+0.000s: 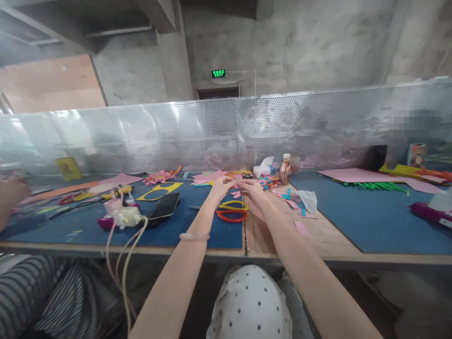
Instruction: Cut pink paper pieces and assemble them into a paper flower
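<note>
My left hand [222, 186] and my right hand [252, 189] meet over the table, fingertips pinched close together. Whatever lies between them is too small to make out; a little pink shows there. Just below my fingers are small pink paper pieces [236, 194]. Scissors [231, 215] with a yellow and a red handle loop lie on the blue mat beneath my left wrist, their blade partly hidden behind my forearm. Beyond my right hand is a pile of blue, orange and pink paper bits [267, 181].
Left of me are a dark phone [165, 206], a yellow sheet with round cutouts [158, 190] and a corded tool [123, 214]. A bottle [285, 169] and a tissue pack [264, 168] stand behind. Another person's hand [12, 193] is at far left.
</note>
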